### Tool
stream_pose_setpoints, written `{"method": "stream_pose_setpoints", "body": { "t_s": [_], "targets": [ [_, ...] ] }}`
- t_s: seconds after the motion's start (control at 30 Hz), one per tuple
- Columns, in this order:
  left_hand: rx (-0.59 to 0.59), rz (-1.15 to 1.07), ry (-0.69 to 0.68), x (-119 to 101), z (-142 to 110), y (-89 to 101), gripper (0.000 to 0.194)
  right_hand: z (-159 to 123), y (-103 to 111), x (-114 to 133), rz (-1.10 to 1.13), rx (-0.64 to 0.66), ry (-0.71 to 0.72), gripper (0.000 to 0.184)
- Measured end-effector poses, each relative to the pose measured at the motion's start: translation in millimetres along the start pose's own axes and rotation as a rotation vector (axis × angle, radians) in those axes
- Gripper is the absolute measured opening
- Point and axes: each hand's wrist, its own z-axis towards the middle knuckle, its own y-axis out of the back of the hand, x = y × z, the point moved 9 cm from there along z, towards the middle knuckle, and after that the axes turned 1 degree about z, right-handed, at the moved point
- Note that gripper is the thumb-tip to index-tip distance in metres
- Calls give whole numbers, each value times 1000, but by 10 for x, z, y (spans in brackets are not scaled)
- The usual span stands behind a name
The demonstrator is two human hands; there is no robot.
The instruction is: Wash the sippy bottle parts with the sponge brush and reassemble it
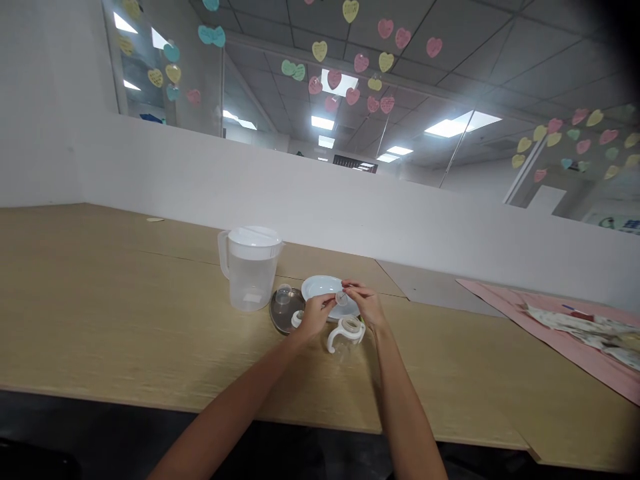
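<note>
Both hands meet above the white bowl (316, 285). Between their fingertips is a small clear round piece (341, 298), which looks like part of a baby bottle; its exact kind is too small to make out. My left hand (316, 315) pinches it from the left, and my right hand (364, 303) has its fingers closed on the other side. Just below them stands an open-topped clear baby bottle (345, 340) with white handles. At the left, a dark round tray (278, 321) carries a clear cap (283, 295) and a white ring (297, 319), partly hidden by my left hand.
A lidded translucent pitcher (254, 270) holding clear liquid stands left of the tray. A pink cloth (535, 327) with printed items lies at the far right of the wooden table (150, 320). Behind rises a white wall (320, 207) below windows with heart-shaped notes.
</note>
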Motion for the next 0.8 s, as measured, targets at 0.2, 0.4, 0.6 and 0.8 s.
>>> {"method": "stream_pose_setpoints", "body": {
  "t_s": [0.2,0.4,0.6,0.8],
  "targets": [
    [0,-90,-34,-121,1,-58,28,-27,-31,-45,-4,44,-51,12],
    [-37,57,-97,-170,3,30,28,-8,-25,2,11,51,4,10],
    [-21,287,-166,-157,2,24,24,-4,-55,192,-102,12,97,11],
    [16,366,-229,-138,7,20,26,-53,-14,395,-107,-97,136,8]
  ]
}}
